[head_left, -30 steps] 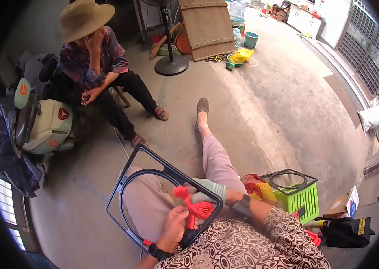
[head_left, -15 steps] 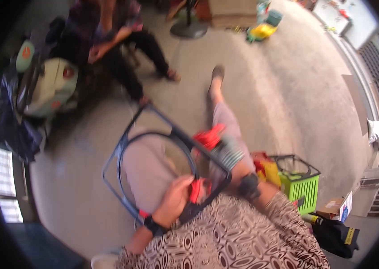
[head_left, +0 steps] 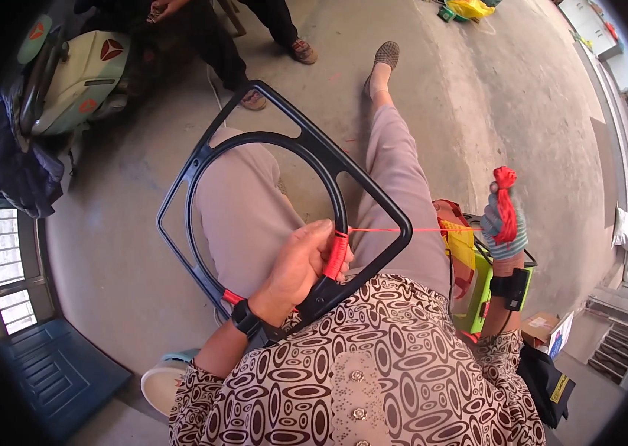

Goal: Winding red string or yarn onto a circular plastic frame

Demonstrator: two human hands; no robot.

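Note:
A black frame (head_left: 368, 184), square with rounded corners and a round ring inside, lies tilted over my lap. My left hand (head_left: 300, 262) is closed on the ring, its thumb and fingers beside a tight red cord wrapping (head_left: 337, 256). A shorter red wrapping (head_left: 233, 297) shows lower left on the frame. Out to the right, my right hand (head_left: 516, 235) wears a grey-striped glove and is closed on a bundle of red cord (head_left: 505, 204). One thin red strand (head_left: 418, 230) runs taut from the ring to that bundle.
By my right side stands a green basket (head_left: 470, 312), with a red and yellow bag (head_left: 456, 245) next to it. A cardboard box (head_left: 540, 325) and black bag (head_left: 544, 379) lie farther right. A scooter (head_left: 83, 78) and a seated person's legs (head_left: 217, 44) are ahead left.
My right hand has swung from near the ring out to the right with the cord bundle, drawing the strand taut. My left hand stays on the ring. The view has tilted downward.

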